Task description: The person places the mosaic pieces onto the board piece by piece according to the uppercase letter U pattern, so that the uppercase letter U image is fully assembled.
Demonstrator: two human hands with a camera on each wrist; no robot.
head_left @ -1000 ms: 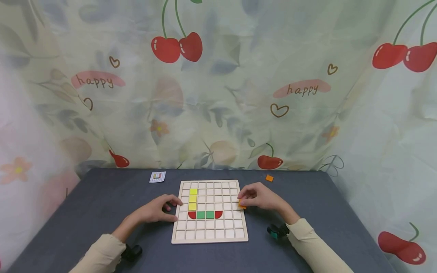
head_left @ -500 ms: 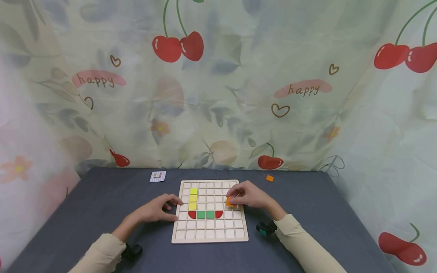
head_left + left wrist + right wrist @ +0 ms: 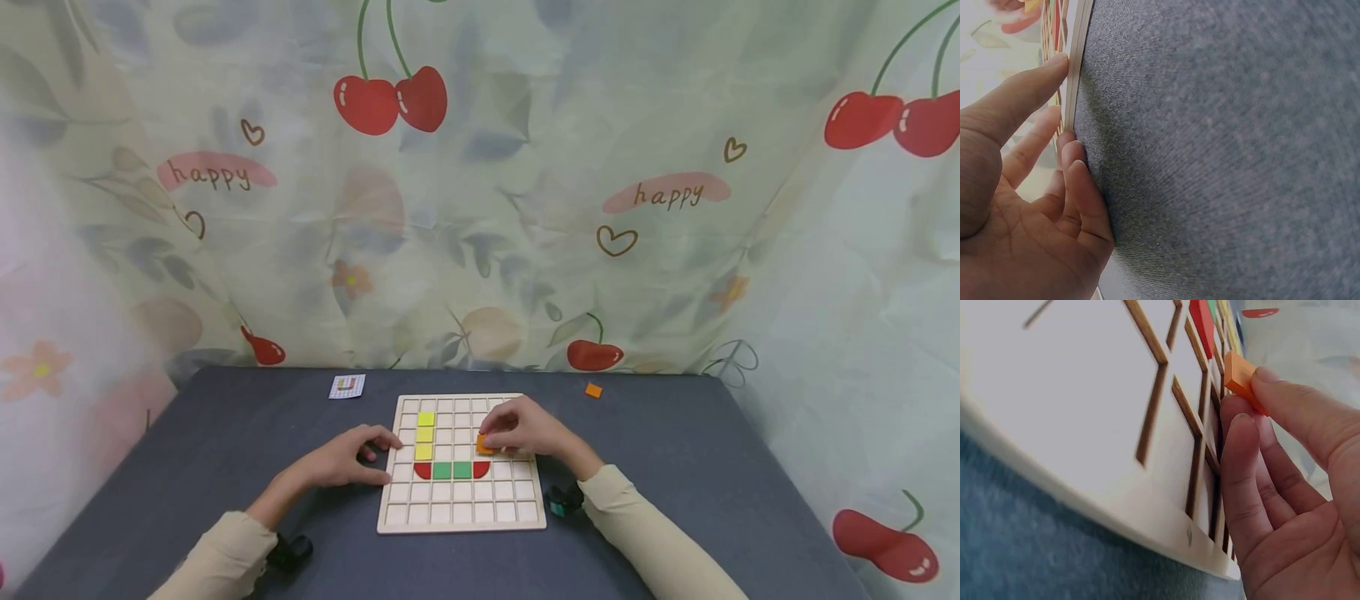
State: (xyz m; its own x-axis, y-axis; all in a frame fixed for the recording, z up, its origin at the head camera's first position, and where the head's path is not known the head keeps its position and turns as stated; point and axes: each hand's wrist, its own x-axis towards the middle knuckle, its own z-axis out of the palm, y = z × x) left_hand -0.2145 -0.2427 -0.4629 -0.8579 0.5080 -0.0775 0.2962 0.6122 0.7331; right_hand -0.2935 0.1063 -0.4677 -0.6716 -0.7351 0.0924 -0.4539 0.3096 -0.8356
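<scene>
A wooden grid board [image 3: 461, 528] lies on the table. On it sit yellow square tiles [image 3: 425, 435] in a column, and below them a row of two green tiles [image 3: 452, 471] between red quarter-round tiles [image 3: 481, 470]. At the left edge my left hand [image 3: 348, 458] rests with thumb and fingertips touching the frame; its wrist view shows the thumb [image 3: 1029, 87] on the rim. Between thumb and fingers, my right hand [image 3: 528, 427] pinches an orange square tile [image 3: 1244, 380] just above the grid, behind the right red tile. The tile's underside is hidden.
Another orange tile [image 3: 593, 391] lies on the dark table [image 3: 660, 425] beyond the board, to the right. A small card [image 3: 347, 387] with a coloured grid pattern lies at the back left. A printed curtain [image 3: 480, 208] hangs behind the table.
My right hand has moved left with the orange tile, from the board's right edge to over the grid behind the right red tile. The left hand has stayed in place.
</scene>
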